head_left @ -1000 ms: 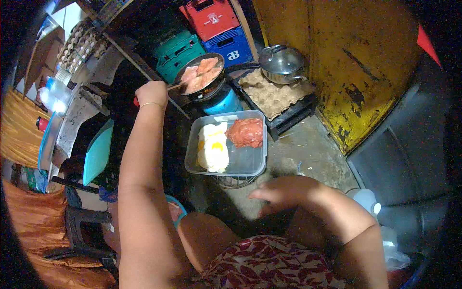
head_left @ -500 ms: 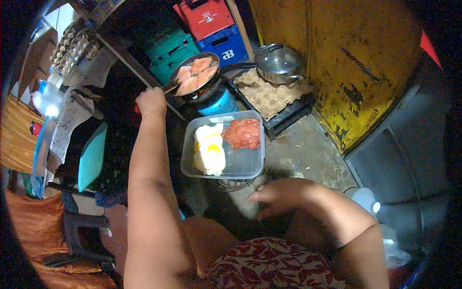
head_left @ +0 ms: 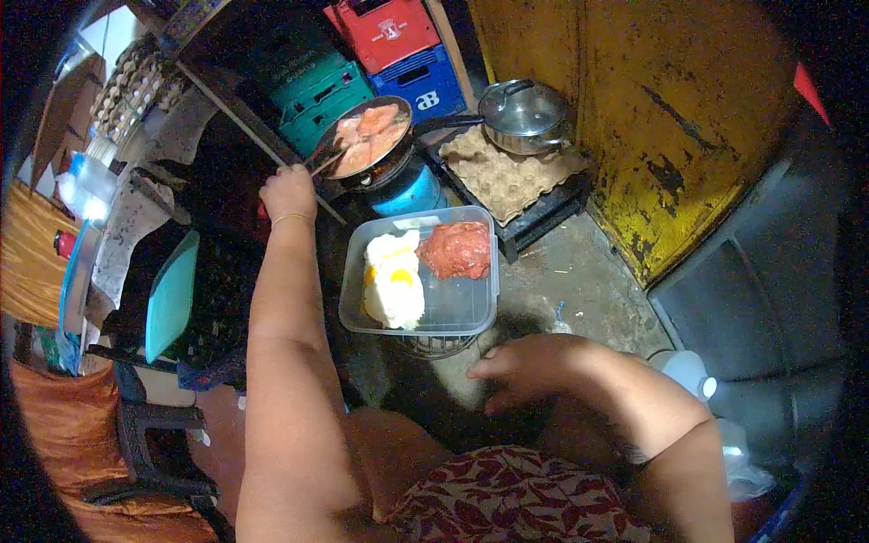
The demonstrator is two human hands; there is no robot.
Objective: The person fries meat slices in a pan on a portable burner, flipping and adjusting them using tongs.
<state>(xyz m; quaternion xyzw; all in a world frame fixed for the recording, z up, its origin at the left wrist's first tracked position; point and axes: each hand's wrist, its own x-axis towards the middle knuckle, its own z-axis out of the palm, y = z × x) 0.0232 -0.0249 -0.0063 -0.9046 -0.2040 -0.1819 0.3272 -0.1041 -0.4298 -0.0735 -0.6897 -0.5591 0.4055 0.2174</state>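
Note:
My left hand is closed around a thin utensil that reaches over the near-left rim of a frying pan; a bit of red shows beside the fist. Several flat orange-pink meat slices lie in the pan, which sits on a stove with a blue body. In front is a clear plastic container with fried eggs on its left and a mound of raw reddish meat on its right. My right hand hangs near my lap, holding nothing, fingers loosely apart and partly shaded.
A lidded pot stands beside a cardboard egg tray on a low dark stand. Behind the pan are stacked crates. A yellow worn panel borders the right. Egg trays and a teal lid are at left.
My left hand has shifted slightly to the right, and the utensil's end has moved among the meat slices. My right hand and the container have stayed almost the same.

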